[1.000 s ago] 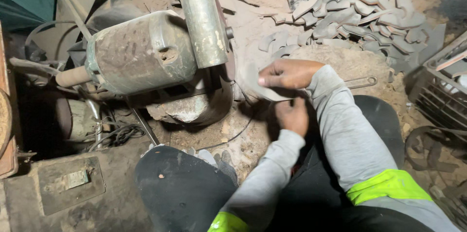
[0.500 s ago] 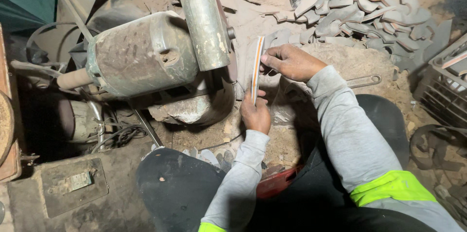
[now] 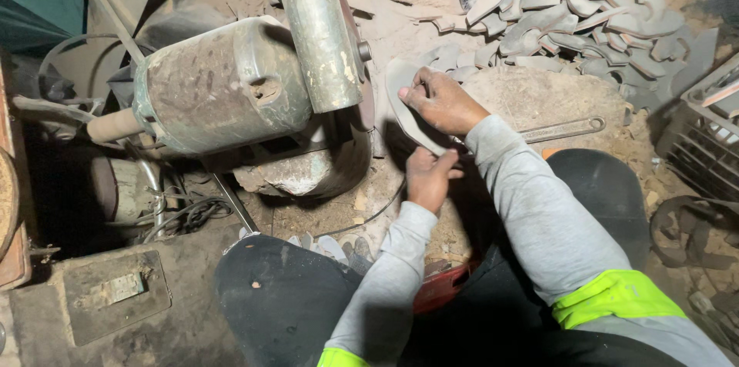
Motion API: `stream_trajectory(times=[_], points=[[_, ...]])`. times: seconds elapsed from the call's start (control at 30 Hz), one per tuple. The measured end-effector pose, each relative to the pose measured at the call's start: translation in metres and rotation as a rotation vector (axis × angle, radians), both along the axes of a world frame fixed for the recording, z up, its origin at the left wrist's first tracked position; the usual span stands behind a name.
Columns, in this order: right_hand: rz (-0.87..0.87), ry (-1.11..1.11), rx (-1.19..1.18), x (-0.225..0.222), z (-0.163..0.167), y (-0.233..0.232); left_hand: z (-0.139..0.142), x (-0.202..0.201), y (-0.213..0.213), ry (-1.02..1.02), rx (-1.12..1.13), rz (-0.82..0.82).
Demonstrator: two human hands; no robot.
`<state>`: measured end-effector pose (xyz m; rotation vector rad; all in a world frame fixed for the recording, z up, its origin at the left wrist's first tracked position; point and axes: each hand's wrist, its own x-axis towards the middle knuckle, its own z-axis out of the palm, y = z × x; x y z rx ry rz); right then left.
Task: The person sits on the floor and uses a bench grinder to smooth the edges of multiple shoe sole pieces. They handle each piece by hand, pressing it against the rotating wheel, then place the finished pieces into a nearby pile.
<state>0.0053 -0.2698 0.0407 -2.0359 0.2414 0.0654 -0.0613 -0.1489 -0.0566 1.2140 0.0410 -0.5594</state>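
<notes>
Both my hands hold one thin, curved grey metal blade blank (image 3: 402,101) next to the grinding wheel (image 3: 362,97) of a dusty motor-driven grinder (image 3: 223,86). My right hand (image 3: 443,99) grips the blank's upper end, knuckles up. My left hand (image 3: 427,174) pinches its lower end. The blank's flat face shows towards me, its edge close to the wheel; whether they touch I cannot tell. My knees in dark trousers frame the spot.
A heap of similar grey curved blanks (image 3: 570,13) lies at the top right on sandy dust. A long wrench (image 3: 562,130) rests beyond my right arm. A dark crate (image 3: 704,136) stands at the right edge. Cables (image 3: 188,213) trail under the motor.
The blank has turned from edge-on with coloured stripes showing to its flat grey face. My hands have shifted slightly along it beside the wheel.
</notes>
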Motion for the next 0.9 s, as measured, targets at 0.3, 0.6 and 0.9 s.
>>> stream_trajectory(times=[0.3,0.6,0.9], points=[[0.192,-0.239,-0.239,0.0,0.02,0.004,-0.047,0.002,-0.044,-0.111,0.218,0.034],[0.372,-0.139,-0.648,0.005,0.056,0.0,-0.008,0.053,-0.133,-1.0,0.882,-0.358],[0.355,-0.223,-0.848,0.007,0.066,0.007,0.032,0.076,-0.154,-0.942,0.78,-0.34]])
